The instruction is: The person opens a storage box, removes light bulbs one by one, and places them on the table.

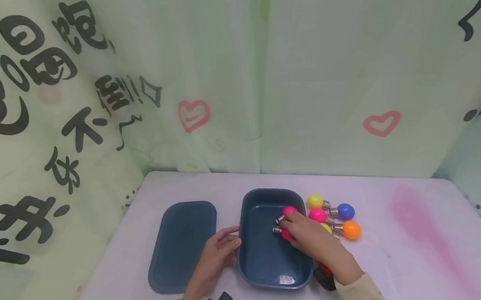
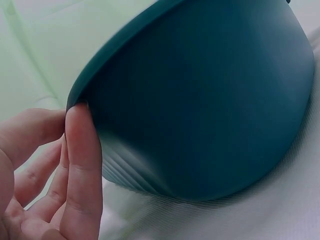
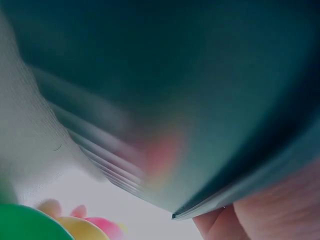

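A dark blue plastic box [image 1: 252, 268] stands uncovered at the middle of the table. My left hand [image 1: 216, 254] holds its left rim; in the left wrist view a thumb and finger [image 2: 82, 150] meet at the rim's edge. Over the right wall reaches my right hand [image 1: 312, 235], its curled fingertips gripping a pink light bulb [image 1: 286, 234] inside the box. Another pink light bulb [image 1: 290, 211] lies just beyond those fingers. Metal screw bases show left of the fingertips, which partly hide the bulbs. In the right wrist view the box's outer wall [image 3: 200, 75] covers most of the work.
Right of the box lie several bulbs, among them a yellow bulb [image 1: 315, 201], a blue bulb [image 1: 346, 211] and an orange bulb [image 1: 351, 230]. A green bulb [image 3: 30, 225] shows in the right wrist view. The flat blue lid [image 1: 182, 249] rests left of the box.
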The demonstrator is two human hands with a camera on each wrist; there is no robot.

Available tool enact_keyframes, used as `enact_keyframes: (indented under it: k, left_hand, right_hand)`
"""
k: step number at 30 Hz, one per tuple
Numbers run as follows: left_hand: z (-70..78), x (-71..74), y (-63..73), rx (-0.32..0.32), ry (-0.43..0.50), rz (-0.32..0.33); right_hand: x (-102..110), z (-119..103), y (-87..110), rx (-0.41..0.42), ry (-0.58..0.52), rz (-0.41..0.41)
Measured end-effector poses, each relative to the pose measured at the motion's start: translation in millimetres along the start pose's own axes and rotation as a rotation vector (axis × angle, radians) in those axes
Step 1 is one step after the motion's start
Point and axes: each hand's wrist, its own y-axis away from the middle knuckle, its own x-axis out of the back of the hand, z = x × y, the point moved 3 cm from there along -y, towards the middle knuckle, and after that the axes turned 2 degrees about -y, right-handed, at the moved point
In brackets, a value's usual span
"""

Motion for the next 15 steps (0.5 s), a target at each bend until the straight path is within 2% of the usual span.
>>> enact_keyframes:
  k: [15]
  left_hand:
    - [0.7, -0.7, 0.0, 0.004, 0.014, -0.004]
  right_hand:
    - [-3.1, 1.2, -0.4, 0.031, -0.016, -0.002]
